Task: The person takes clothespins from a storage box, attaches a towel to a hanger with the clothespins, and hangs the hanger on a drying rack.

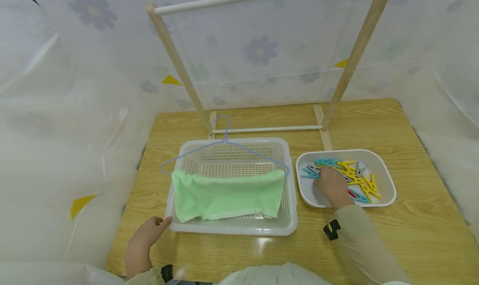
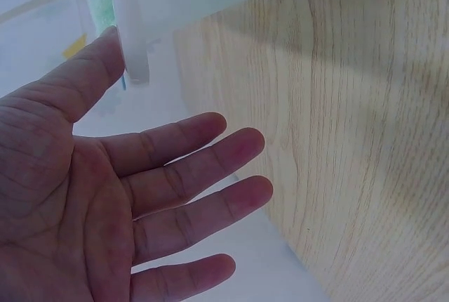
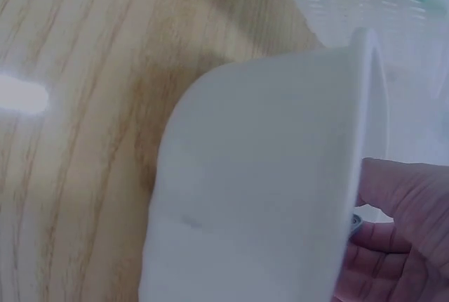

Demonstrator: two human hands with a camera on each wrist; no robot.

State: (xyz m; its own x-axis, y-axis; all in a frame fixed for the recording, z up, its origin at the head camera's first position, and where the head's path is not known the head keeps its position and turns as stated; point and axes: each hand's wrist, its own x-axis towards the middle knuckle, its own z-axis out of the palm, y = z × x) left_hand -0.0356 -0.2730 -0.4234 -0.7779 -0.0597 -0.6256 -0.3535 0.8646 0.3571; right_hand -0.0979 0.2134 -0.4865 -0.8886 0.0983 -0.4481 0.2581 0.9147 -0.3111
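Note:
My right hand reaches into the white tray of clothespins, fingers curled, over the blue, yellow and grey ones. In the right wrist view a grey clothespin shows between thumb and fingers, partly hidden by the tray wall. My left hand has its fingers spread, with the thumb tip at the front left corner of the white basket. Across this basket lies a blue hanger, hook toward the back. A light green towel hangs over the hanger's lower bar.
Behind the basket stands a drying rack with wooden posts, a white top bar and a low crossbar. The wooden table carries everything. Flower-patterned sheeting surrounds it at the back and sides.

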